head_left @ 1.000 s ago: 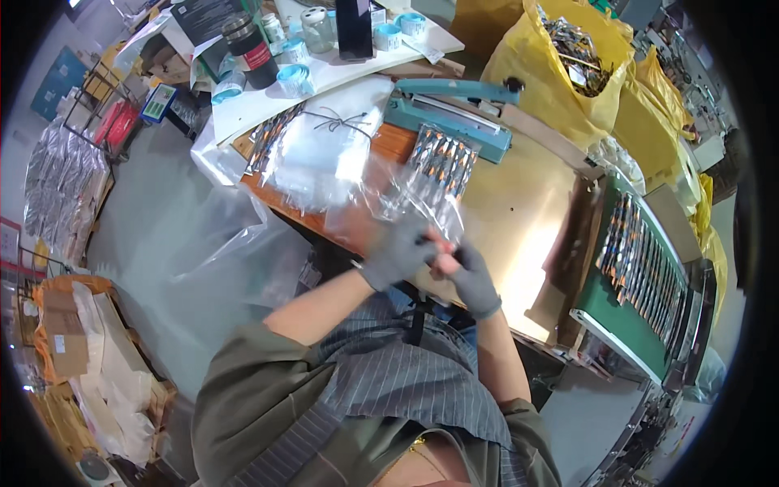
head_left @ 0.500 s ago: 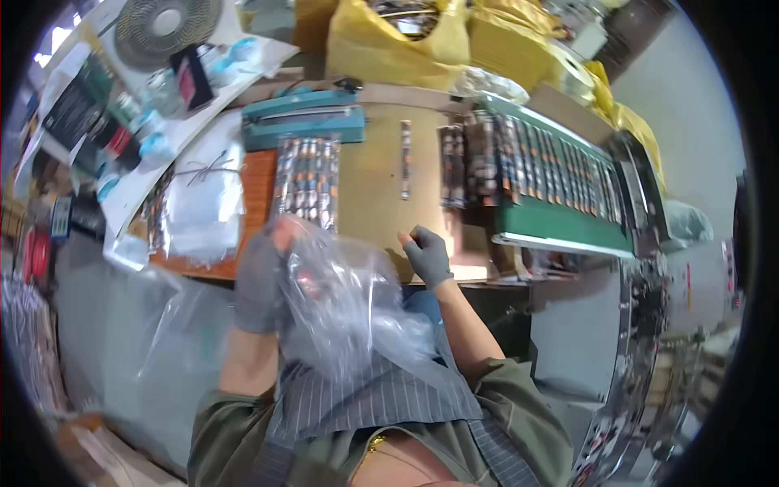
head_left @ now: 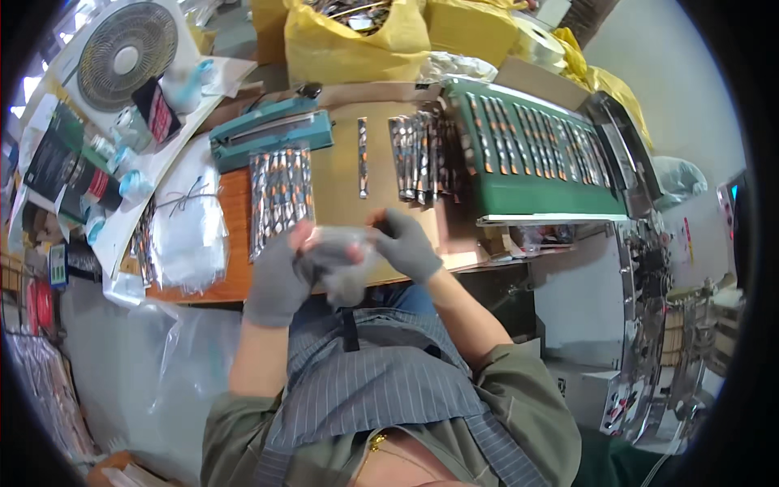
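Observation:
A clear plastic bag (head_left: 339, 238) is bunched in front of me, its lower part blurred by motion. My left hand (head_left: 277, 276), in a grey fingerless glove, is closed on the bag's left side. At its right edge my right hand (head_left: 408, 245), gloved alike, has its fingertips closed on the plastic. Just beyond my left hand lies a row of slim wrapped sticks (head_left: 280, 191) with black, white and orange wrappers. A single wrapped stick (head_left: 363, 158) lies apart on the cardboard, and a loose pile of sticks (head_left: 418, 158) is to its right.
A teal bag sealer (head_left: 272, 134) stands behind the row. Flat clear bags (head_left: 191, 231), tied with string, lie at the left. More sticks sit spaced along a green conveyor belt (head_left: 519, 191) at the right. A fan (head_left: 126, 61) and yellow sacks (head_left: 357, 53) stand at the back.
The large bag hanging from my left hand is now gathered smaller between both hands. My right hand has come left to the bag's edge. The view has shifted slightly.

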`<state>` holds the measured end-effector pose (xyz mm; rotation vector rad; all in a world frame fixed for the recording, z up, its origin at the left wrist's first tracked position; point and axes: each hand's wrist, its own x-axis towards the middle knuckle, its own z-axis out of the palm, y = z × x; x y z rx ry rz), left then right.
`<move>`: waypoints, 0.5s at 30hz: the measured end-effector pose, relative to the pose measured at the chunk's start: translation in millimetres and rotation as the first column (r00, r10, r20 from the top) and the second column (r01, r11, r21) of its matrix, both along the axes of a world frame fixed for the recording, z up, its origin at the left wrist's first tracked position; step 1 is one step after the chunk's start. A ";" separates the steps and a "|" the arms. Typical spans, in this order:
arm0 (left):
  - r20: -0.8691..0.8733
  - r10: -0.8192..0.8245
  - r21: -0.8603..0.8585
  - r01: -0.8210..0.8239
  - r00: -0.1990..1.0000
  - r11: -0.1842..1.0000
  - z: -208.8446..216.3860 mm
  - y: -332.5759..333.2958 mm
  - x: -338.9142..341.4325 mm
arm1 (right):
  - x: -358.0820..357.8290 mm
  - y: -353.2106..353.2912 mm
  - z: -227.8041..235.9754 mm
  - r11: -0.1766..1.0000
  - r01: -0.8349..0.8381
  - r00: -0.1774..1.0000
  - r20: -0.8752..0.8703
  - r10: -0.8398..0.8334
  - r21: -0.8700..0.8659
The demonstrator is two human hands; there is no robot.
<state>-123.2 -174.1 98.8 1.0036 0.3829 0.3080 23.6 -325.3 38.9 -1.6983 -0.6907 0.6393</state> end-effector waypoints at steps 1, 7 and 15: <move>0.117 -0.068 -0.314 0.102 0.991 0.944 6.0 -5.4 -5.5 | 6.9 1.7 -16.2 0.999 -0.039 0.997 -0.071 0.041 0.034; 0.140 0.048 -0.352 0.005 0.989 0.936 3.1 6.4 -7.2 | 55.5 20.9 -42.5 0.949 -0.315 0.947 -0.063 0.315 0.009; -0.126 0.189 0.811 -0.009 0.974 0.585 -41.1 49.0 72.3 | 207.0 13.9 -46.7 0.742 0.421 0.898 0.354 -0.261 -0.521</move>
